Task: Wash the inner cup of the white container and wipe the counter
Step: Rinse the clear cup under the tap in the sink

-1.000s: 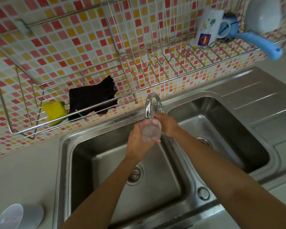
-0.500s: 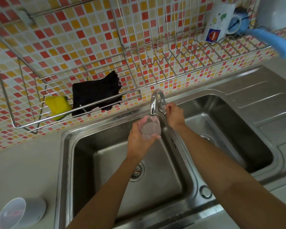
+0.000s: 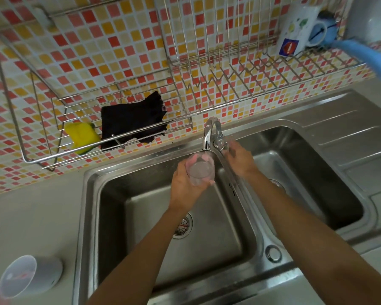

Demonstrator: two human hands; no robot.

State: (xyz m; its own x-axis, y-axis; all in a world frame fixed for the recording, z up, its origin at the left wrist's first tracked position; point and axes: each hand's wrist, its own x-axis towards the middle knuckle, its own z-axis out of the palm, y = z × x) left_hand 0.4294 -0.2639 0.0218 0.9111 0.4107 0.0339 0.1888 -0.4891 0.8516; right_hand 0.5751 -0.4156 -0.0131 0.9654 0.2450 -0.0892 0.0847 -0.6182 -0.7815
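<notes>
My left hand (image 3: 185, 183) grips a clear inner cup (image 3: 200, 170), mouth up, right under the spout of the chrome tap (image 3: 209, 133) over the left sink basin (image 3: 141, 216). My right hand (image 3: 238, 157) rests on the tap handle (image 3: 220, 143) just right of the spout, fingers wrapped around it. The white container (image 3: 29, 275) stands on the grey counter (image 3: 31, 216) at the lower left, apart from the sink. I cannot tell whether water is flowing.
A wire rack (image 3: 119, 119) on the tiled wall holds a black cloth (image 3: 132, 124) and a yellow sponge (image 3: 81, 135). Its right part carries a white mug (image 3: 295, 29) and a blue-handled utensil (image 3: 365, 56). The right basin (image 3: 306, 172) and drainboard (image 3: 350, 133) lie to the right.
My right hand has let go of the cup's side and moved up to the tap handle. The left hand keeps the cup under the spout. The view has tilted slightly.
</notes>
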